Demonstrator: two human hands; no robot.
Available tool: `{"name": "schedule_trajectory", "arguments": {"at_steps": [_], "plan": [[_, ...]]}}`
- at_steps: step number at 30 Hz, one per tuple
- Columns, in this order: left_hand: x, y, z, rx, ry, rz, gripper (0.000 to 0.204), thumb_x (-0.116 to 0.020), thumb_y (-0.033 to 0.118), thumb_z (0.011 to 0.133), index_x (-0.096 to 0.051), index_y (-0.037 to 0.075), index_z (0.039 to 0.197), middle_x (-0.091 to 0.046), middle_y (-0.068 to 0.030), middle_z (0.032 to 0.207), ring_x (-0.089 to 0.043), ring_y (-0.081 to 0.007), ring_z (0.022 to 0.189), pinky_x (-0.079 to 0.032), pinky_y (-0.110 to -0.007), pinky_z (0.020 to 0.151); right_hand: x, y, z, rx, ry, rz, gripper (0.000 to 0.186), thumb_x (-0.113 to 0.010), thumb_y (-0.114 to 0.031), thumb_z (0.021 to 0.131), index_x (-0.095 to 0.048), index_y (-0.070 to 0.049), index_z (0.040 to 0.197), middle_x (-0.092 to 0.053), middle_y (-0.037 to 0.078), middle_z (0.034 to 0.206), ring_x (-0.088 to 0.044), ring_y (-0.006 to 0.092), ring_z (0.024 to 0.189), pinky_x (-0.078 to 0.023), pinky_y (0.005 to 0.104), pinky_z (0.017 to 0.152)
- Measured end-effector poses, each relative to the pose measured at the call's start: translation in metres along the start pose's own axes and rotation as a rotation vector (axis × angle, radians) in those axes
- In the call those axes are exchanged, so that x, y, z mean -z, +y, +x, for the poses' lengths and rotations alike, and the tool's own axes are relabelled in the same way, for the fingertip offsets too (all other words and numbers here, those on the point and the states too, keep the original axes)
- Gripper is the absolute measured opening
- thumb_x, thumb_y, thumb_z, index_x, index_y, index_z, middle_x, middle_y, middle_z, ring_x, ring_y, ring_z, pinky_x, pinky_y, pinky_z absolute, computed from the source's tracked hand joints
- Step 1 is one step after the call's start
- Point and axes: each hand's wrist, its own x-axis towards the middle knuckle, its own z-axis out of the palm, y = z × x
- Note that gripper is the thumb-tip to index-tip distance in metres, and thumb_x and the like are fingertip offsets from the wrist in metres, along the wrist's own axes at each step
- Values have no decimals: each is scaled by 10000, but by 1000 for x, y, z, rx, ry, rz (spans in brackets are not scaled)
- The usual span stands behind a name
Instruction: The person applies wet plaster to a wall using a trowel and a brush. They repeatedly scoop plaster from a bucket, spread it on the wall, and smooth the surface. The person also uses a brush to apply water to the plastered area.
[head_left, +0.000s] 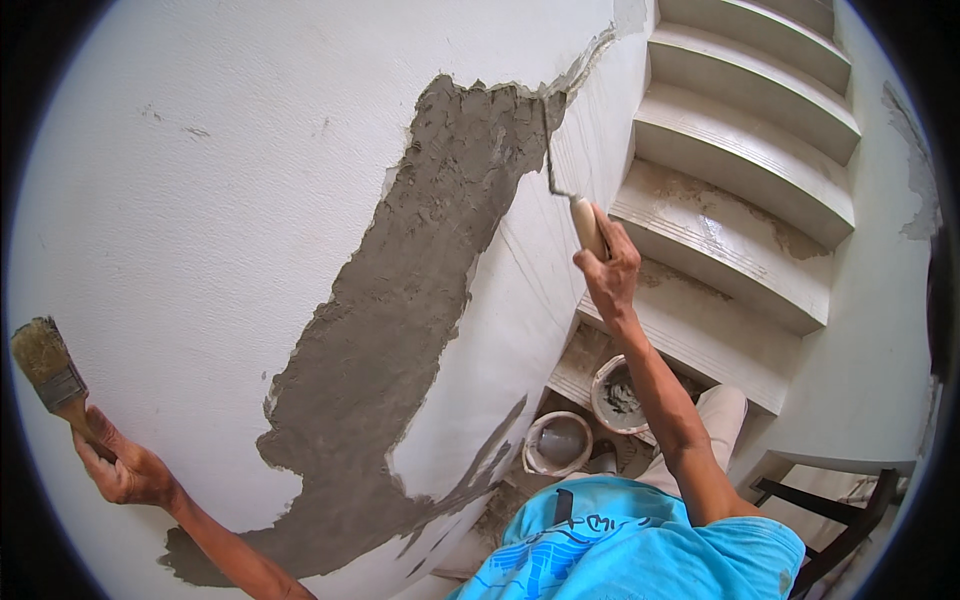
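Observation:
My right hand (pixel 612 262) grips the pale handle of a trowel (pixel 550 150), its thin blade seen edge-on against the wall. The blade lies at the upper right end of a patch of wet grey mortar (pixel 400 270). That patch runs down the white wall (pixel 230 200) in a long, ragged-edged band, rougher at the top and smoother lower down. Out at the far left, my left hand (pixel 125 465) is closed around the wooden handle of a wide paintbrush (pixel 48 365), bristles pointing up. The brush is apart from the mortar.
Beside the wall, stairs (pixel 720 210) with stained treads climb to the upper right. By my legs stand a bucket of grey mortar (pixel 622 395) and a bucket of cloudy water (pixel 557 443). A dark railing (pixel 850 520) is at the lower right.

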Motion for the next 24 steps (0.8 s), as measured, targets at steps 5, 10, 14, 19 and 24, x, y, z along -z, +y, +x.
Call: {"name": "schedule_trajectory", "arguments": {"at_steps": [5, 10, 14, 19, 24], "plan": [[-1, 2, 1, -45, 5, -26, 405, -661, 319, 964, -684, -42, 1147, -732, -145, 1068, -699, -199, 876, -562, -303, 769, -16, 20, 15, 33, 67, -104, 680, -656, -98, 664, -590, -77, 1341, -623, 138, 942, -632, 281, 799, -526, 396, 768], [1, -10, 0, -27, 7, 10, 395, -661, 316, 964, -690, -36, 1141, -738, -124, 1067, -698, -185, 878, -559, -293, 760, -36, 19, 13, 68, 73, -188, 712, -670, -47, 672, -560, -107, 1373, -615, 136, 976, -646, 297, 816, -543, 406, 756], [1, 5, 1, -21, 10, 55, 311, -644, 240, 970, -702, -32, 1109, -740, -119, 1055, -698, -192, 941, -569, -324, 854, -55, 17, 11, 114, 86, -300, 780, -679, 18, 672, -503, -119, 1420, -582, 130, 971, -640, 309, 800, -544, 418, 715], [0, -15, -1, -73, 24, 40, 399, -657, 333, 966, -700, -27, 1132, -742, -101, 1077, -684, -147, 786, -539, -261, 666, -66, 11, -3, 171, 57, -363, 822, -653, 64, 662, -459, -103, 1444, -552, 131, 968, -620, 319, 801, -538, 423, 684], [2, -3, 0, -77, 12, 49, 360, -648, 283, 974, -694, -37, 1133, -739, -119, 1074, -702, -173, 862, -564, -281, 750, -38, 6, -20, 202, -67, -339, 805, -651, 70, 650, -486, -87, 1422, -566, 136, 920, -621, 319, 806, -539, 419, 694]]}}
